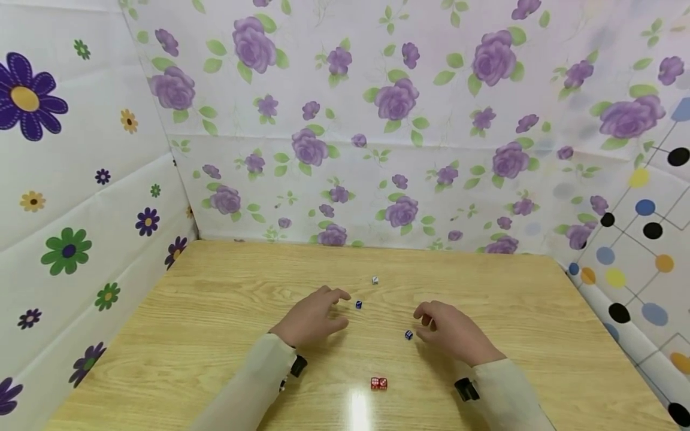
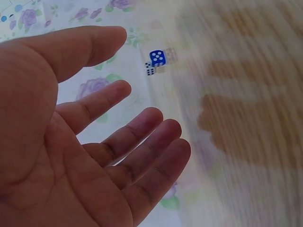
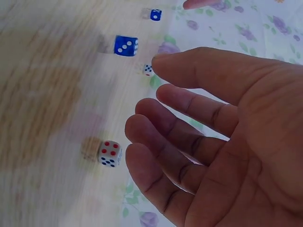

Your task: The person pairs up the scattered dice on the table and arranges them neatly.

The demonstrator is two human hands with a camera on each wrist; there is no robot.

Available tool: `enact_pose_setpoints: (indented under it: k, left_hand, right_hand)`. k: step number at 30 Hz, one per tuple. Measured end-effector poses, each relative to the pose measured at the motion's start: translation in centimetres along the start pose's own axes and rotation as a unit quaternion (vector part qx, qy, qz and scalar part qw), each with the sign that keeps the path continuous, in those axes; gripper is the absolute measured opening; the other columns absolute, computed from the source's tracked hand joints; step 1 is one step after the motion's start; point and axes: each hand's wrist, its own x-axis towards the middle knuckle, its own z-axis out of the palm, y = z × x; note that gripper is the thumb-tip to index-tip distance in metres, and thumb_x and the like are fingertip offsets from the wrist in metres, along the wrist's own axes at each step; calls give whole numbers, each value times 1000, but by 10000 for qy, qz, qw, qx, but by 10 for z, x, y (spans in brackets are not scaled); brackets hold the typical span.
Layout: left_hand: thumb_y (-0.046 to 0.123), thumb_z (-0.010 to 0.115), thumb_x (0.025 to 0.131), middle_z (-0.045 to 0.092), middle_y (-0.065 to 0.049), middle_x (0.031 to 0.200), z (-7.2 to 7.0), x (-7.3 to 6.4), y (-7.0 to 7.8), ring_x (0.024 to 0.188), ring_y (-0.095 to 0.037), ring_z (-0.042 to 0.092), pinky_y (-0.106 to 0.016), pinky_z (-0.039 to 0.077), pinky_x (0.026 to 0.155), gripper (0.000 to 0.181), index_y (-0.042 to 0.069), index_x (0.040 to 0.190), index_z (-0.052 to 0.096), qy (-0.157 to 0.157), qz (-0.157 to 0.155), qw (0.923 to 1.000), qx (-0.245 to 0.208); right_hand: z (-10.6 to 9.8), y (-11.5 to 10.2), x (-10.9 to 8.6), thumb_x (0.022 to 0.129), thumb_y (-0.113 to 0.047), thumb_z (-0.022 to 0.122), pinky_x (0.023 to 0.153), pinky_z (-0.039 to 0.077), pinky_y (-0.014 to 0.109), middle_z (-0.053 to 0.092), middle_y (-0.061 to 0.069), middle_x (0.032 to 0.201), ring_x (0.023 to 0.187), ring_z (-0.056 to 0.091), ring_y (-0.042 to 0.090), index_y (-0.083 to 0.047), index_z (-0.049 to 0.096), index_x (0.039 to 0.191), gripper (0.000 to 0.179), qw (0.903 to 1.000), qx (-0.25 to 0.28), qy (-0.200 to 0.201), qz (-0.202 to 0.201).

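Note:
My left hand [image 1: 312, 318] is held over the table with thumb and fingers spread, nothing between them. Just beyond its fingertips lies a blue die [image 1: 358, 304]; farther back is a white die [image 1: 375, 280]. On the other side, my right hand [image 1: 450, 329] has loosely bent fingers and holds nothing. A second blue die [image 1: 408, 335] sits right by its thumb. The right wrist view shows another white die [image 3: 110, 153] with red and dark dots near the fingertips; the hand hides it in the head view.
Two red dice [image 1: 379, 383] sit side by side at the front of the wooden table [image 1: 226, 287]. Flower-patterned sheets [image 1: 345, 120] stand along the back and left, and a dotted sheet [image 1: 636, 257] borders the right.

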Motion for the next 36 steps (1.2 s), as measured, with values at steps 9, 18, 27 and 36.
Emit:
enact_pose_setpoints:
  k: [9, 18, 27, 36]
  left_hand:
    - [29, 62, 91, 57, -10, 122, 4, 15, 2, 108, -25, 57, -43, 47, 88, 47, 14, 134, 51, -14, -140, 9998, 164]
    - [17, 58, 92, 62, -6, 112, 8, 37, 7, 99, -18, 59, -38, 49, 82, 34, 16, 126, 58, 15, -53, 9994, 341]
    - [24, 66, 89, 64, 4, 92, 19, 52, 13, 77, -9, 58, -33, 49, 73, 32, 15, 119, 63, 168, -260, 9982, 511]
    - [7, 64, 85, 61, 10, 73, 26, 57, 26, 66, -8, 53, -28, 47, 64, 16, 18, 76, 71, 449, 4, 9939, 1010]
  right_hand:
    - [8, -1, 4, 83, -19, 72, 67, 45, 32, 59, -6, 82, 73, 52, 8, -14, 66, 101, 20, 9999, -76, 48, -63]
    - [12, -5, 8, 83, -21, 74, 69, 46, 31, 58, -10, 79, 71, 52, 7, -15, 66, 100, 20, 9998, -49, -98, 163]
    - [13, -12, 11, 83, -13, 72, 68, 46, 31, 59, -10, 77, 70, 52, 7, -17, 67, 83, 7, 9996, -39, -161, -211]
    - [19, -18, 10, 86, -7, 67, 58, 40, 29, 53, -10, 66, 59, 46, 9, -17, 61, 69, 20, 9995, -237, -67, -216]
